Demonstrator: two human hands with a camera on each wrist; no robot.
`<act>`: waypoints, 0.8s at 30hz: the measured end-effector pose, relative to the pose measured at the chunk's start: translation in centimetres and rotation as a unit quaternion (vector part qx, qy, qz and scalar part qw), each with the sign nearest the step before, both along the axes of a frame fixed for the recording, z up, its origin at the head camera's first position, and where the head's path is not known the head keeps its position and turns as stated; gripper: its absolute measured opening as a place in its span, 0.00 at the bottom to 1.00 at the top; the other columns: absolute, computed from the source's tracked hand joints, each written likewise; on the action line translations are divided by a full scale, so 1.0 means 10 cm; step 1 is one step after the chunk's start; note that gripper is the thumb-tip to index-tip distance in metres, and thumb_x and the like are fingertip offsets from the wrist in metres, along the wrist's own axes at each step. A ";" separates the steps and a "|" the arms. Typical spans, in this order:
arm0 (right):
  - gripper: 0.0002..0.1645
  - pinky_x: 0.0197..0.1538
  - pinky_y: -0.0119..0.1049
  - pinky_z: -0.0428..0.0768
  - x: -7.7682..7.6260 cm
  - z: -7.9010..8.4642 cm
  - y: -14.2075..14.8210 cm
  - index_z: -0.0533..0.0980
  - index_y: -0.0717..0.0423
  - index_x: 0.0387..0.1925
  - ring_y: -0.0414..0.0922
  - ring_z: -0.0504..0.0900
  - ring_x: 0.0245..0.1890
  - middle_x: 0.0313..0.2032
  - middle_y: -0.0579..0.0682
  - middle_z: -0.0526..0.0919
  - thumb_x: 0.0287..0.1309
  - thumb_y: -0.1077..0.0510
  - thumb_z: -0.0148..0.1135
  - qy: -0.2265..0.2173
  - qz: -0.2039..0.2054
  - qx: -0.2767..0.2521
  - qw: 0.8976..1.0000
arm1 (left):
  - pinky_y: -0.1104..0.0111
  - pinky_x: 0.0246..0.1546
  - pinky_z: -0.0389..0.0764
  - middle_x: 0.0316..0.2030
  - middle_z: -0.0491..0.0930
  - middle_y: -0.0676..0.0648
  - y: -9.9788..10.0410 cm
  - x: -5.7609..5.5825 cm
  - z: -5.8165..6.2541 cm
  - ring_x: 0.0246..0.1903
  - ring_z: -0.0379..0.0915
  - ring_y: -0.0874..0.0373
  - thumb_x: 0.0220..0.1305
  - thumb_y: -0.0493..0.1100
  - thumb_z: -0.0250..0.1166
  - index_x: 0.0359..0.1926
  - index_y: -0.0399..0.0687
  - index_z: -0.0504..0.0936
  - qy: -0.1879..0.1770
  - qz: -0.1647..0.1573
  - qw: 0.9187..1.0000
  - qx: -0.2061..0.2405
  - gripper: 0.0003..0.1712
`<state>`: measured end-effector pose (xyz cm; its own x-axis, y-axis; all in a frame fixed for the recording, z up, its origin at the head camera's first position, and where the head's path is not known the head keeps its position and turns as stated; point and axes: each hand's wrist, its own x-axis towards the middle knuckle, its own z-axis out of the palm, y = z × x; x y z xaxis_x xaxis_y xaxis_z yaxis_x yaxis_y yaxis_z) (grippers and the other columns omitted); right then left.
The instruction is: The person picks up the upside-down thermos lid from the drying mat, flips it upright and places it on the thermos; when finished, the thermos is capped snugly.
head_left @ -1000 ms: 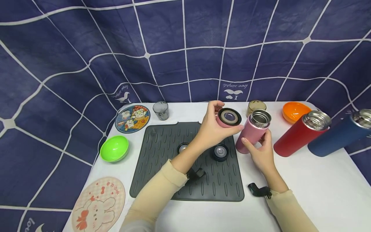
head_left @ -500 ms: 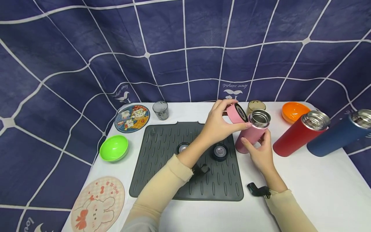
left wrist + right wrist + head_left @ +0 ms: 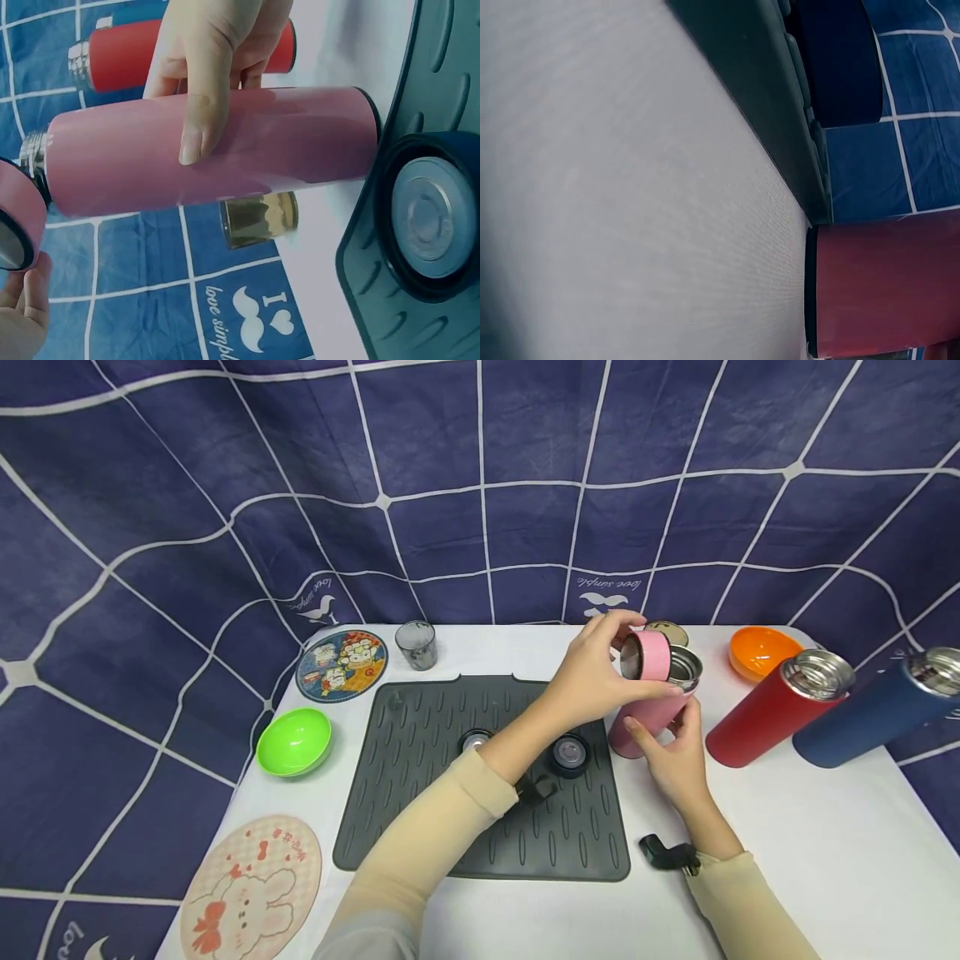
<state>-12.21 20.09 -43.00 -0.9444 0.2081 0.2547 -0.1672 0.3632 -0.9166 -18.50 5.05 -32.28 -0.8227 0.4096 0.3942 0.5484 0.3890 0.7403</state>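
Observation:
My left hand (image 3: 588,677) holds a pink bottle cap (image 3: 656,655) between thumb and fingers. The cap is tipped on its side, its shiny top facing left, at the steel mouth (image 3: 685,665) of a pink thermos bottle (image 3: 645,720). Part of that mouth stays visible behind the cap; whether the two touch I cannot tell. Around the bottle's body my right hand (image 3: 673,762) is wrapped, its thumb (image 3: 196,131) lying across the front in the left wrist view. The bottle stands on the white table, its black base (image 3: 811,292) showing in the right wrist view.
A red bottle (image 3: 776,714) and a blue one (image 3: 870,714), both lidless, stand to the right. Dark caps (image 3: 568,753) lie on the grey mat (image 3: 405,760). Behind are an amber glass (image 3: 666,632), an orange bowl (image 3: 763,650) and a grey glass (image 3: 417,647); a green bowl (image 3: 294,743) is left.
My left hand has moved right to the bottle's mouth and turned the cap from inside-up onto its side, underside now facing away. The right hand keeps its hold on the bottle, which has not moved.

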 end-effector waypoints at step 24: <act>0.46 0.56 0.25 0.64 -0.01 0.01 -0.02 0.54 0.48 0.67 0.32 0.66 0.53 0.56 0.46 0.67 0.52 0.63 0.67 0.021 -0.003 -0.007 1.000 | 0.81 0.48 0.64 0.56 0.74 0.56 0.41 -0.07 0.03 0.51 0.62 0.66 0.41 0.59 0.76 0.65 0.56 0.61 0.027 -0.017 0.999 -0.031 0.51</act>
